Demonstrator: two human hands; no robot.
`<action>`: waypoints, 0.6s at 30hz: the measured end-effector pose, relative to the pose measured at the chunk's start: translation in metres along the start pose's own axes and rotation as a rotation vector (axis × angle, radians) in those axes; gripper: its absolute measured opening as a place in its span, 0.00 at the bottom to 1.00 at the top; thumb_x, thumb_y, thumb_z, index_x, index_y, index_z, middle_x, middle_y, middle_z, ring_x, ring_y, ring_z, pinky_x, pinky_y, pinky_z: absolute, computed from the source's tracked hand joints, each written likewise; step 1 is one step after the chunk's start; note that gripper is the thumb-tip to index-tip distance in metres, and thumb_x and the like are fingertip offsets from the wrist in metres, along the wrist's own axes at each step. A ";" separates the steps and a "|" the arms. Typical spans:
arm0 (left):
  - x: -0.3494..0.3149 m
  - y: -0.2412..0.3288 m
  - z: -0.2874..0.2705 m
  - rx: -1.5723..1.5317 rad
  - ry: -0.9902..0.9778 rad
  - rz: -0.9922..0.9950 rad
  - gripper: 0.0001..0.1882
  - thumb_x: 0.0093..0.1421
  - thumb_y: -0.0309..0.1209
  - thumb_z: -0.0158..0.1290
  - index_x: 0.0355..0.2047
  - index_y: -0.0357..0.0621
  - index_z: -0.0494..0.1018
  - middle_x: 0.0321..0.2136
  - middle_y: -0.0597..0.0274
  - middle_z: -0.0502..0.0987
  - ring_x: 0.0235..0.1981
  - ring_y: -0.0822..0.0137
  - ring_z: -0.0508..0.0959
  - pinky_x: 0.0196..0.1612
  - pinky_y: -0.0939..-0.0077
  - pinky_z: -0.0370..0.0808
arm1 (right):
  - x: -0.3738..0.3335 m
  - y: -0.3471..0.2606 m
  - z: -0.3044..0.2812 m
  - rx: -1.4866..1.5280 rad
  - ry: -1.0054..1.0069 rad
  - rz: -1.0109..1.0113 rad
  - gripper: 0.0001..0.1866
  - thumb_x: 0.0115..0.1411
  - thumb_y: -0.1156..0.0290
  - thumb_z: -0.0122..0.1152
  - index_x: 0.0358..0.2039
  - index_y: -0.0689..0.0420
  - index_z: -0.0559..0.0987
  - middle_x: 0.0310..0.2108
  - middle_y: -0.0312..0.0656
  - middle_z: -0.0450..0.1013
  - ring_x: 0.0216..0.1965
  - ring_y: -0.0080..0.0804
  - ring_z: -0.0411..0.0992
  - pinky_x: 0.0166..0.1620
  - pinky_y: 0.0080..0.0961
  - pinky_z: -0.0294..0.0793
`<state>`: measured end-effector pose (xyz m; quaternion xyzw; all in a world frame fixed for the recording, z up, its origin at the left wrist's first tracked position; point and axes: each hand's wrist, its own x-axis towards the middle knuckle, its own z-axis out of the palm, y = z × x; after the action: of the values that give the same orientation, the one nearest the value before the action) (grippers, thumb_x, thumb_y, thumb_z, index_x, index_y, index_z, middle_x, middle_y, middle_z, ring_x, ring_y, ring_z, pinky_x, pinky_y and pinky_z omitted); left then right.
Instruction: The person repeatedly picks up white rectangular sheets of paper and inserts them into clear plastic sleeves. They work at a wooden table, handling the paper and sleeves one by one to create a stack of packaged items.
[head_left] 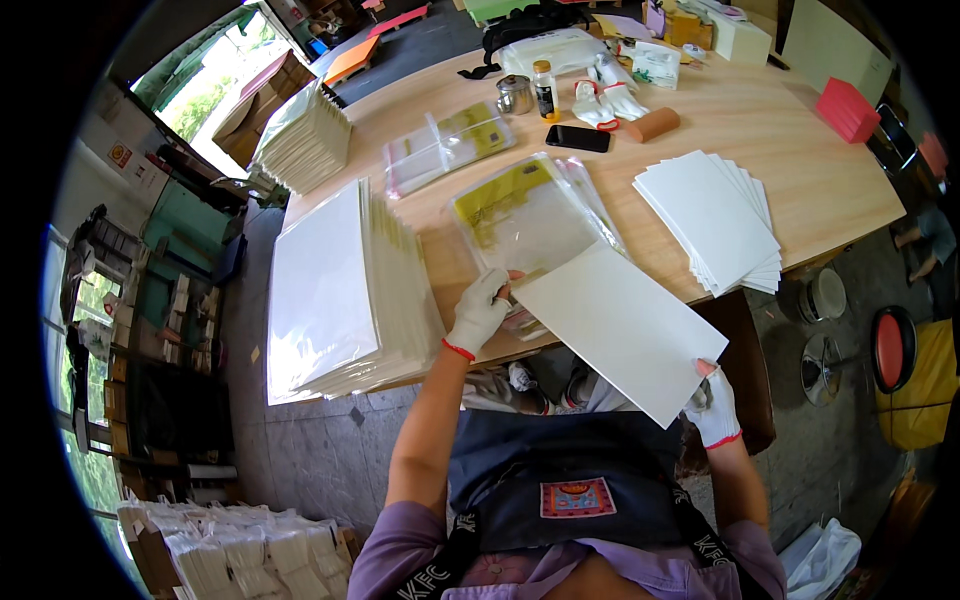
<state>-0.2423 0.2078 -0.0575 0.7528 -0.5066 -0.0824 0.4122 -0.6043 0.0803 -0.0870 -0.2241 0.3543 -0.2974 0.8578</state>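
Note:
A white rectangular board (620, 330) is tilted in front of me. My right hand (712, 400), in a white glove with bare fingertips, grips its near right corner. My left hand (480, 315), gloved the same way, has its fingers pinched at the near edge of a clear plastic bag (525, 215) with a yellow-green print, close to the board's left corner. The board's far edge overlaps the bag; whether it lies inside the opening is hard to see. More bags lie beneath. Right of them is a fanned stack of white boards (710, 220).
A tall stack of bagged boards (325, 290) stands at the table's left, with another stack (305, 135) behind it. Farther back are a bundle of printed bags (450, 148), a phone (578, 138), a metal cup (515, 95), a bottle (545, 90) and spare gloves (610, 102).

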 end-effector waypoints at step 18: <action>-0.056 -0.001 0.171 -2.003 -0.078 -0.572 0.22 0.62 0.40 0.42 0.54 0.42 0.59 0.44 0.57 0.70 0.42 0.59 0.73 0.42 0.67 0.74 | -0.065 0.014 0.053 -0.221 -0.089 0.013 0.17 0.60 0.61 0.50 0.43 0.59 0.66 0.26 0.37 0.70 0.16 0.18 0.66 0.15 0.13 0.62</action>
<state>-0.3608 0.1629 -0.1857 0.1548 -0.0221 -0.5839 0.7966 -0.5972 0.1425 -0.0301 -0.3279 0.3480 -0.2410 0.8446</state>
